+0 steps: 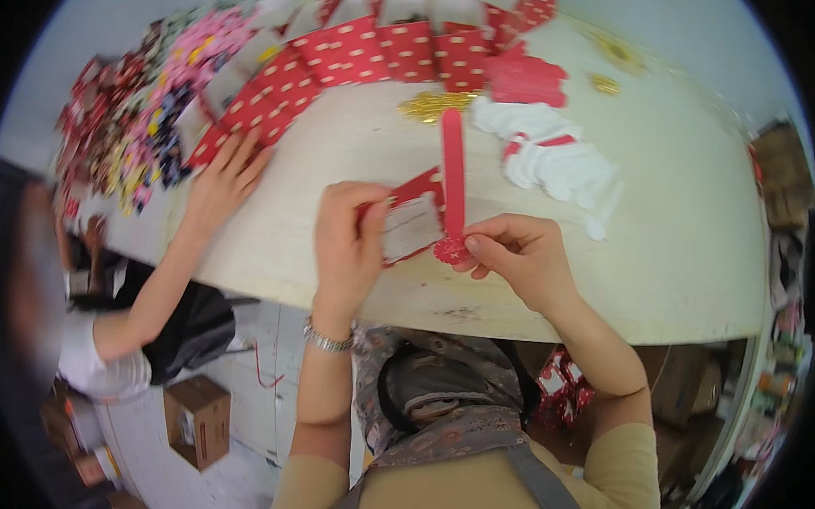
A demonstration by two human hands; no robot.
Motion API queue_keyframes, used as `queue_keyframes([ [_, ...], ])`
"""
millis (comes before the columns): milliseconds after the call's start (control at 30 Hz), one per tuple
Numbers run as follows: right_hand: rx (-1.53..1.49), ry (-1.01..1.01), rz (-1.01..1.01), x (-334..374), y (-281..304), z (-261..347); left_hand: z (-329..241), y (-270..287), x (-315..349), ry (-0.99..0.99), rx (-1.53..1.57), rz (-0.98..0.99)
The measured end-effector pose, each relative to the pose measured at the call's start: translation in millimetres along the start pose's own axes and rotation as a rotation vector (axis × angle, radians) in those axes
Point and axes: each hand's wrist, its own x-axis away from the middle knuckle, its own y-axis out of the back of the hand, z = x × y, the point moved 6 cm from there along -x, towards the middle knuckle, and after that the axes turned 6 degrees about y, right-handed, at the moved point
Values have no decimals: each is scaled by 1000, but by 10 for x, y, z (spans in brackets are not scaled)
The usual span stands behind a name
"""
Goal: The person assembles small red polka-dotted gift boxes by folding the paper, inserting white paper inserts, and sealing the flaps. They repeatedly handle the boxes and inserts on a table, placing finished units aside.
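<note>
My left hand (345,239) grips a small red dotted card (413,226) with a pale panel facing up. Fingers and thumb of my right hand (519,258) are pinched at the scalloped red foot (450,250) of a long red strip (453,171). The strip stands upright against the card's right edge, its rounded end pointing away from me. Both hands are over the near part of the table, close together. Beyond the strip lies a bunch of gold twist ties (438,105), and to its right a pile of white pieces (554,161) with red bits among them.
Red dotted boxes (347,50) curve along the table's far left. Red flat pieces (526,79) lie beside them. Colourful bundles (175,94) heap up at the left, where a co-worker's hand (226,181) touches a box. A cardboard box (197,422) stands on the floor.
</note>
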Motion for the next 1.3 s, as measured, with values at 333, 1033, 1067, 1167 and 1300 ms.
queue_keyframes([
  [333, 278, 141, 147, -455, -406, -55, -54, 36, 11, -11, 22, -72],
  [1033, 1400, 595, 93, -1530, 283, -281, 112, -18, 5, 121, 87, -196],
  [1067, 1341, 594, 86, -1446, 324, -206, 96, -37, -14, 137, 115, -188],
  [1167, 797, 654, -102, -941, 205, 277, 129, -90, 0, 76, 122, -207],
  [1300, 600, 833, 202, -486, -371, 421, 123, -56, 68, 56, 112, -241],
])
